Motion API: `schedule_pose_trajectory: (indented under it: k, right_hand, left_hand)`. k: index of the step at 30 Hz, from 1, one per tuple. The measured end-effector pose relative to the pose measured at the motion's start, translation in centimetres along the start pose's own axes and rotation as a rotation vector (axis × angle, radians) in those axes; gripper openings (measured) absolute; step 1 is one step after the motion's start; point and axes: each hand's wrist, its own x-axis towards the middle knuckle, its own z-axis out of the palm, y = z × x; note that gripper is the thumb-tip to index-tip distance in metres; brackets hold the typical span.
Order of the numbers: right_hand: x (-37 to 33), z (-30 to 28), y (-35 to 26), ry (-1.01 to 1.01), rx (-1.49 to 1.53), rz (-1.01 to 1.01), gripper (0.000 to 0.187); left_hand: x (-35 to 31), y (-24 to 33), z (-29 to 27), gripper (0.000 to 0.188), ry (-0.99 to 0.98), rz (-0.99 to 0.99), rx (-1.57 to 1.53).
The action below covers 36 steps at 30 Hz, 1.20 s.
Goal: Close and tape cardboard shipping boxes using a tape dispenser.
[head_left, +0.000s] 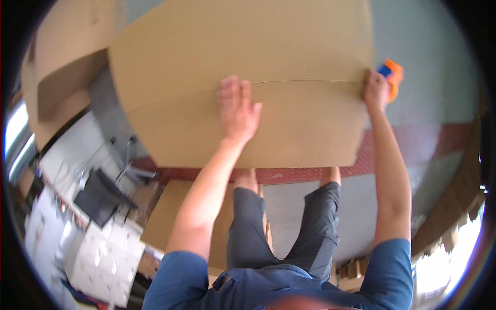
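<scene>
A large brown cardboard box fills the upper middle, its closed flaps meeting at a seam that runs across from left to right. My left hand lies flat on the box over the seam, its fingers stretched out and slightly blurred. At the right end of the seam, by the box's edge, my right hand is closed round an orange and blue tape dispenser. Part of the dispenser is hidden behind the fingers.
More cardboard stands at the far left. Below it are a dark office chair and a white surface. A flat cardboard piece lies beside my legs. A red strip crosses the grey floor; stacked cardboard lines the right.
</scene>
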Motion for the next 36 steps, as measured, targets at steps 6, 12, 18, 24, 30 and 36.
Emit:
schedule_pose_trajectory:
  k: [6, 12, 18, 24, 30, 36]
  right_hand:
    - [0.8, 0.8, 0.8, 0.072, -0.272, 0.215, 0.066]
    - [2.1, 1.1, 3.3, 0.084, -0.132, 0.038, 0.066]
    - [1.0, -0.1, 0.6, 0.202, 0.233, -0.117, 0.045]
    - [1.2, 0.8, 0.0, 0.21, 0.164, 0.142, 0.059]
    - [0.3, -2.1, -0.8, 0.093, -0.176, 0.198, 0.063]
    - [-0.8, 0.3, -1.0, 0.086, -0.147, 0.226, 0.076]
  left_hand:
    - [1.4, -3.9, 0.5, 0.086, -0.009, -0.07, -0.16]
    - [2.5, -20.3, 1.7, 0.087, 0.209, -0.446, 0.005]
    - [3.5, -34.1, 0.1, 0.098, 0.219, -0.953, -0.162]
    - [4.0, -40.2, -1.5, 0.096, 0.274, -1.163, -0.107]
    - [5.4, -36.4, -2.7, 0.083, 0.281, -1.172, -0.135]
    - [3.3, -40.2, -0.6, 0.095, 0.302, -1.115, -0.062]
